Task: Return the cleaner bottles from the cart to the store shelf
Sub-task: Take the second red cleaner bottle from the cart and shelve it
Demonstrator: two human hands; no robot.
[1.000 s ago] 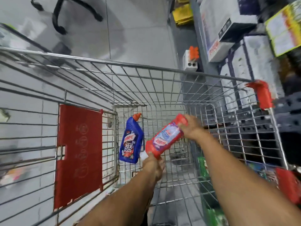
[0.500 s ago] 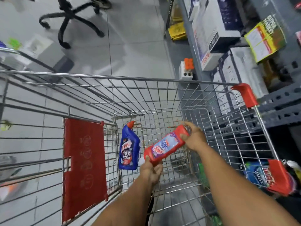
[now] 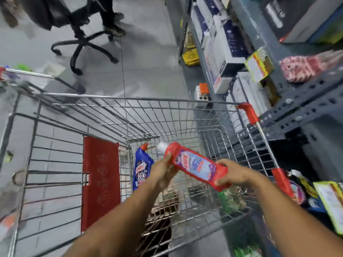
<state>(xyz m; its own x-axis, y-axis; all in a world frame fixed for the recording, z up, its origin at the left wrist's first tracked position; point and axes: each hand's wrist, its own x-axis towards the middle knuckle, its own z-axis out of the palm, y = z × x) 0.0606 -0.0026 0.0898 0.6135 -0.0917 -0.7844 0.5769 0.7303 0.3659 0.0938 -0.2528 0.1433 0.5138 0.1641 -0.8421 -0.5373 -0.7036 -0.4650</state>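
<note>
I hold a red cleaner bottle [image 3: 196, 165] with a pale label over the wire cart [image 3: 130, 98]. It lies slanted, white cap end up-left, base down-right. My left hand [image 3: 163, 170] grips it near the neck. My right hand [image 3: 234, 173] grips the base end. A blue cleaner bottle [image 3: 142, 168] with a red cap stands upright inside the cart against the inner wire wall, left of my left hand. The grey metal store shelf [image 3: 297, 108] runs along the right side of the cart.
Boxes [image 3: 228, 45] fill the shelf levels; more packaged bottles [image 3: 297, 191] sit low on the right. A black office chair [image 3: 83, 43] and a person's shoes [image 3: 114, 28] are on the floor ahead. A white and orange item [image 3: 202, 91] lies by the shelf foot. Another cart [image 3: 22, 75] stands far left.
The red bottle has tipped: its cap end rose on the left and its base dropped to the right. Both hands stayed on it. The view has tilted up towards the shelf.
</note>
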